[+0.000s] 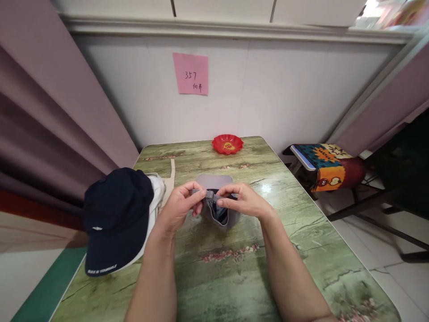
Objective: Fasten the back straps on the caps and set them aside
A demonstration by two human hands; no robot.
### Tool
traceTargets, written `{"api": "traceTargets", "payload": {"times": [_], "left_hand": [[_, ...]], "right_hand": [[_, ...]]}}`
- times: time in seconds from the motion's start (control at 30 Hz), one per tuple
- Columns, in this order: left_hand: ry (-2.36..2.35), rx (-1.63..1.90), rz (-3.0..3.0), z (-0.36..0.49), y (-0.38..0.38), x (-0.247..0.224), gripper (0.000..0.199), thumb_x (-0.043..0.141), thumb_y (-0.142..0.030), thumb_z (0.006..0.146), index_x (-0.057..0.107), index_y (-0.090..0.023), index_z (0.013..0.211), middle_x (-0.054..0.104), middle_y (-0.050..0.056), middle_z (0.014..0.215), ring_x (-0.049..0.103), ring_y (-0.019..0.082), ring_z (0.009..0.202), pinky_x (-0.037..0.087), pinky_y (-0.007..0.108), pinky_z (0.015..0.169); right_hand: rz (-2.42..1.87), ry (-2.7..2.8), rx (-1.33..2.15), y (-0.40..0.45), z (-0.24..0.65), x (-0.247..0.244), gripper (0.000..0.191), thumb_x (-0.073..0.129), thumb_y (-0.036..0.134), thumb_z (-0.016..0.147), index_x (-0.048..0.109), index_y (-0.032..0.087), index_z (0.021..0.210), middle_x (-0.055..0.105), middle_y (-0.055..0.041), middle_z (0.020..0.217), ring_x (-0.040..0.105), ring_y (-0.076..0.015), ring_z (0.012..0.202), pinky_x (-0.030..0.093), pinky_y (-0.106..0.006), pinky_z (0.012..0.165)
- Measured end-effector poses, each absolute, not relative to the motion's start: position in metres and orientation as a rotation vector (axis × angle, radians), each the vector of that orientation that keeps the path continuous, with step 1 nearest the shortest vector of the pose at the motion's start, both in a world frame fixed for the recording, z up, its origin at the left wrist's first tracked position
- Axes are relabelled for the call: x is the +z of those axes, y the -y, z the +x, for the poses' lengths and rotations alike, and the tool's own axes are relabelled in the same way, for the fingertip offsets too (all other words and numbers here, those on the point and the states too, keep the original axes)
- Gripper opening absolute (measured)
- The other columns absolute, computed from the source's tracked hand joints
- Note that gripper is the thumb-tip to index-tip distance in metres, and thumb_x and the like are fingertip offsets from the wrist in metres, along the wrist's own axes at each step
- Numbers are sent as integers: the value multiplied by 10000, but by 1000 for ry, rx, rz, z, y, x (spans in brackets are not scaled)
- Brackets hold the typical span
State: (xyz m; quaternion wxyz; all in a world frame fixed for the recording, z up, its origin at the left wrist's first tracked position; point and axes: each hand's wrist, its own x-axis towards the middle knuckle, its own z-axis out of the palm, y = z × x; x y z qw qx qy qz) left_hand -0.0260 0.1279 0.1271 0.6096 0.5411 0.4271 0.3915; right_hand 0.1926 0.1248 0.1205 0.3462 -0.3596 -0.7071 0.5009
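Note:
A grey baseball cap is on the table in front of me, its brim pointing away and its back opening towards me. Across that opening runs the cap's adjustable strap with a small metal buckle. My left hand pinches the strap to the left of the buckle. On the buckle's other side, my right hand grips the strap between thumb and fingers. The fingers cover parts of the strap and the cap's sides.
At the left a navy cap lies on top of white and beige caps. A red scalloped dish stands near the table's far edge. Behind the table is a white wall bearing a pink note. A stool with a colourful cover stands right.

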Motion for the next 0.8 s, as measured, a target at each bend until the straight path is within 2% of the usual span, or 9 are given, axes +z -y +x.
{"api": "traceTargets", "payload": {"times": [0.17,0.33,0.53,0.8], "left_hand": [[-988,897,1241,-23,-122,123,278,715,-388,775,530,-181,760,572,-36,501,489,89,431,362,182,426],[-1021,912,1179,-30,-109,110,293,726,-365,747,497,-184,727,554,-47,489,472,79,434,340,177,443],[-1052,893,1230,-38,-92,110,289,765,-326,687,519,-176,703,561,-42,528,491,84,467,370,194,479],[-1135,915,1322,-36,-70,109,284,768,-288,638,510,-171,656,536,-49,507,470,78,440,365,195,466]], "right_hand": [[-932,1674,1365,-123,186,121,242,550,378,888,587,173,766,626,4,703,548,-130,663,411,-255,658],[-1022,1645,1218,-121,169,101,258,491,323,848,482,187,629,437,54,576,387,-98,565,293,-233,564],[-1021,1323,1437,-102,151,74,182,508,353,743,509,193,655,374,68,539,310,-95,514,224,-238,520],[-975,1114,1488,-61,146,72,233,570,403,694,471,202,628,322,91,507,249,-84,495,183,-242,510]]}}
